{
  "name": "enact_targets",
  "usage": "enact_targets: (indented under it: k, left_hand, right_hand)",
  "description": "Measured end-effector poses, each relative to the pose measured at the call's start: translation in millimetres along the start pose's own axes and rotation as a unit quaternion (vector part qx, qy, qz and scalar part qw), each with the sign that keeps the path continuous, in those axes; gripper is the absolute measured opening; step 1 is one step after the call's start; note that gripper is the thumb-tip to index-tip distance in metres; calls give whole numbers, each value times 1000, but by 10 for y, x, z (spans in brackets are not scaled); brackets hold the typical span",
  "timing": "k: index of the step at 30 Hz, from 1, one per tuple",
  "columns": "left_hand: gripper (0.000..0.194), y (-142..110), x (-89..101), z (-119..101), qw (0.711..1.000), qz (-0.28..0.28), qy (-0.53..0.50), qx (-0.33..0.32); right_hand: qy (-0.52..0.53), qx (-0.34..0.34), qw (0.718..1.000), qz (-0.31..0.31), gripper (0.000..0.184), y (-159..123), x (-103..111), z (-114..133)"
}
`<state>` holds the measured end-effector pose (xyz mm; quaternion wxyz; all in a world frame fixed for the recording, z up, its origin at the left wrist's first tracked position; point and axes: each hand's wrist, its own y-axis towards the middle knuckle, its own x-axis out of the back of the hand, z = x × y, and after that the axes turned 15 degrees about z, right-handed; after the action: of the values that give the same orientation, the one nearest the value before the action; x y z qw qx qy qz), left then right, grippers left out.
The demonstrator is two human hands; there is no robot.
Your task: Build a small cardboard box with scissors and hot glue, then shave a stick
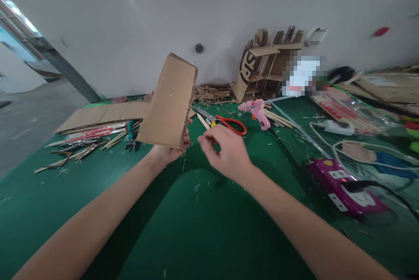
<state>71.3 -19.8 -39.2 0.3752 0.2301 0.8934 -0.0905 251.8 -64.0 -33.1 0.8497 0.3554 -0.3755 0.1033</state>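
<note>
A rectangular cardboard piece, its corrugated edges showing, is held up over the green table in my left hand. My fingers wrap round its lower right side, partly hidden behind it. Just right of it, apart from the cardboard, my right hand has its fingers curled with thumb and index close together. Whatever may be between those fingertips I cannot make out. Behind the right hand lie red-handled scissors. A pink hot glue gun rests farther back to the right.
A purple power strip with cables sits at right. Against the wall stands a cardboard structure beside cardboard scraps. Teal-handled pliers, thin sticks and a long cardboard strip lie at left. Packaged materials lie back right.
</note>
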Motion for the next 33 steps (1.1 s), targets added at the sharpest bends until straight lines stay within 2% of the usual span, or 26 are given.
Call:
enact_targets:
  k: [2,3,5,7,9,10,12,14,17,19,21,24,26,28,31,33]
  left_hand:
    - [37,8,39,-31,999,29,-12,-7]
    - [37,10,65,-40,999,44,-18,-7]
    - [38,14,115,-49,997,67,-25,-2]
    - [40,15,142,-50,996,88,-20,8]
    - [42,13,138,-50,994,105,-6,20]
    - [42,12,128,-51,994,110,3,26]
    - [40,10,104,-55,993,113,18,41]
    - [39,8,93,-63,991,115,30,61]
    - [34,9,121,-83,986,131,52,91]
    - [27,16,160,-103,984,123,66,107]
    - [23,30,200,-129,986,98,71,117]
    - [29,54,253,-179,988,67,74,117]
    - [34,65,281,-214,990,54,78,104]
    - [36,66,302,-243,992,39,85,91]
    - [32,59,315,-261,993,18,92,67]
    - [30,56,313,-254,994,9,93,54]
  right_hand:
    - [-140,-142,980,17,35,44,279,-151]
    - [-197,-220,954,47,39,51,423,-242]
    - [-270,-361,884,124,43,26,684,-429]
    - [-273,-425,841,193,47,-32,873,-592]
    - [-258,-470,819,204,57,-89,976,-718]
    - [-263,-485,813,185,63,-108,995,-772]
    - [-279,-485,819,126,76,-122,971,-888]
    - [-267,-457,844,88,78,-118,881,-1033]
    - [-177,-445,870,114,50,-113,701,-1277]
    - [-134,-428,891,73,32,-114,607,-1391]
    - [-97,-401,911,28,30,-104,560,-1413]
    - [0,-366,931,8,36,-68,560,-1237]
    - [174,-320,931,2,35,-55,579,-1016]
    - [282,-266,922,8,31,-77,590,-767]
    - [344,-198,912,107,30,-171,563,-447]
    - [336,-180,913,144,29,-239,511,-301]
